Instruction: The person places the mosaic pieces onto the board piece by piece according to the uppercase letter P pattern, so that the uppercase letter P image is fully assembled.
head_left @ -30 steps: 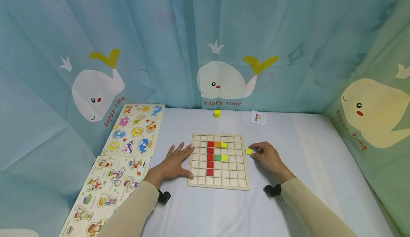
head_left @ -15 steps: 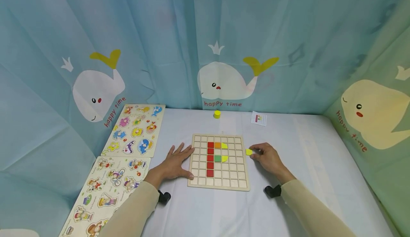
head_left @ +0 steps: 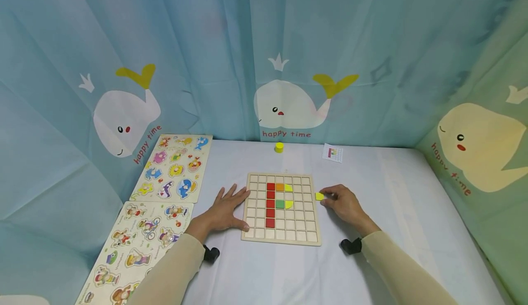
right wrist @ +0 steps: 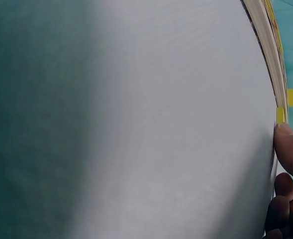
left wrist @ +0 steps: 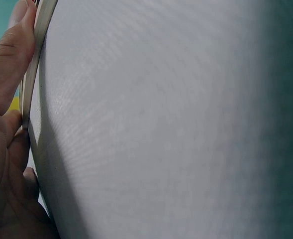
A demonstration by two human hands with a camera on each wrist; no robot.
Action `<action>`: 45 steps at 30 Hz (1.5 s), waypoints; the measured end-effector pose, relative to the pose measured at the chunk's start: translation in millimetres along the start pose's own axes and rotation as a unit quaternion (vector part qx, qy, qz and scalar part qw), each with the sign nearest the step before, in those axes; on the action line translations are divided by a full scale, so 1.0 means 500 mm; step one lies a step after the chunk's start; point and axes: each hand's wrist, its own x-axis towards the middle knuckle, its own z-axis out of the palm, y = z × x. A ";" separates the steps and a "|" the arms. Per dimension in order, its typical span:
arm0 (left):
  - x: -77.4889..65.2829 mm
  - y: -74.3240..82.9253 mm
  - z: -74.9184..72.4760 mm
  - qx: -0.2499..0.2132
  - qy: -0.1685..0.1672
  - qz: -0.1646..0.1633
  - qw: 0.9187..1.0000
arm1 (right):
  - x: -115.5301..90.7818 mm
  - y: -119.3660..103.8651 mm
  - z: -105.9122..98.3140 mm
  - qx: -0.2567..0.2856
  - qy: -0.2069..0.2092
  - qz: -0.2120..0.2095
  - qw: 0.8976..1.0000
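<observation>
My left hand (head_left: 222, 211) rests at the left edge of a wooden grid board (head_left: 284, 241), its fingers spread and thumb on the rim. Just beyond the board's right edge, my right hand (head_left: 346, 204) pinches a small yellow block (head_left: 319, 196) between thumb and fingers. In the right wrist view, the thumb (right wrist: 290, 149) touches the yellow block (right wrist: 280, 115). On the grid, red squares (head_left: 270, 204) form a column. An orange square (head_left: 279, 187), a green square (head_left: 280, 204) and two yellow rounded pieces (head_left: 289, 204) lie to its right.
A yellow cylinder (head_left: 279, 147) stands at the back of the white table. Right of it lies a small card (head_left: 332, 153) printed with a coloured grid pattern. Two picture puzzle boards (head_left: 171, 167) lie along the left side. Blue whale-print curtains (head_left: 206, 44) enclose the table.
</observation>
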 end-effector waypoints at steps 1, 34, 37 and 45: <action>0.000 0.000 0.000 0.000 0.000 0.000 1.000 | 0.000 0.000 0.000 -0.001 0.000 -0.003 1.000; 0.002 -0.006 0.004 0.004 0.003 0.005 1.000 | 0.001 0.014 -0.013 -0.013 -0.031 -0.061 0.998; 0.002 -0.006 0.003 0.004 0.002 0.002 1.000 | 0.000 0.014 -0.011 -0.015 -0.023 -0.076 0.997; 0.003 -0.004 0.004 0.009 0.001 0.002 1.000 | -0.004 0.015 -0.013 0.011 -0.011 -0.036 0.999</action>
